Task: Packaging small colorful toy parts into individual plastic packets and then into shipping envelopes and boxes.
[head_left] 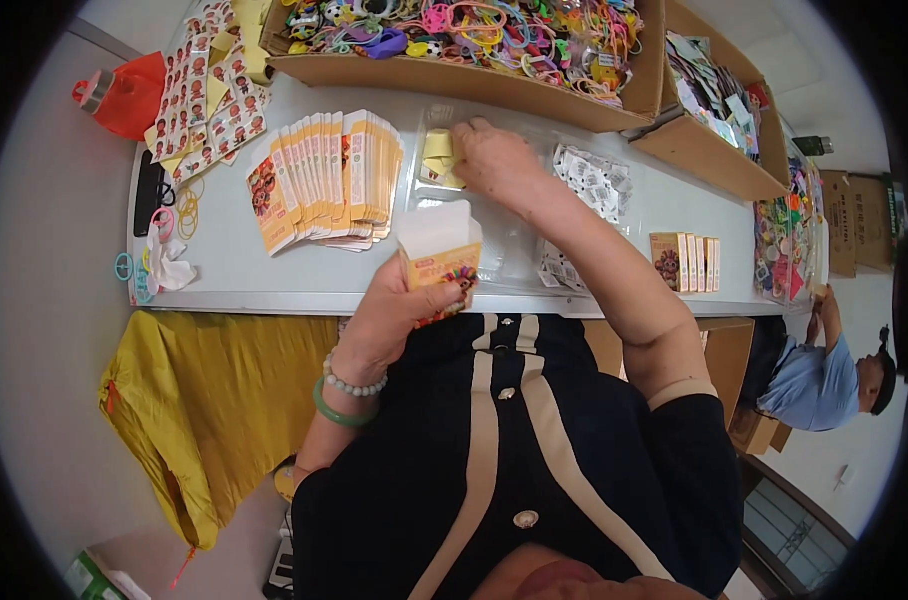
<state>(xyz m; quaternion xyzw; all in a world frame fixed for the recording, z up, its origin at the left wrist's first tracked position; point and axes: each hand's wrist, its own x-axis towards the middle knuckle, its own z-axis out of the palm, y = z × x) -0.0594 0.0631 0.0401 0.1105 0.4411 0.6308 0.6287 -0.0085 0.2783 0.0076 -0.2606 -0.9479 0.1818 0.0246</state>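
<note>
My left hand (386,312) grips a small orange printed card box (442,270) in front of my chest. Its white top flap stands up, and the thumb lies across the printed front. Over a clear plastic tray (496,262), my right hand (496,165) reaches down with its fingers curled together. They are beside the pale yellow paper pieces (439,150) in the tray's left compartment. The fingertips are hidden, so anything in them cannot be made out. Small black-and-white printed packets (592,182) lie in the tray beyond my right forearm.
Overlapping orange boxes (324,180) fan out at left; several more boxes (686,262) stand at right. Cardboard boxes hold colourful trinkets (474,72) and flat packets (709,85). Sticker sheets (209,95) and a red bottle (124,95) are far left. Another person (819,375) is at right.
</note>
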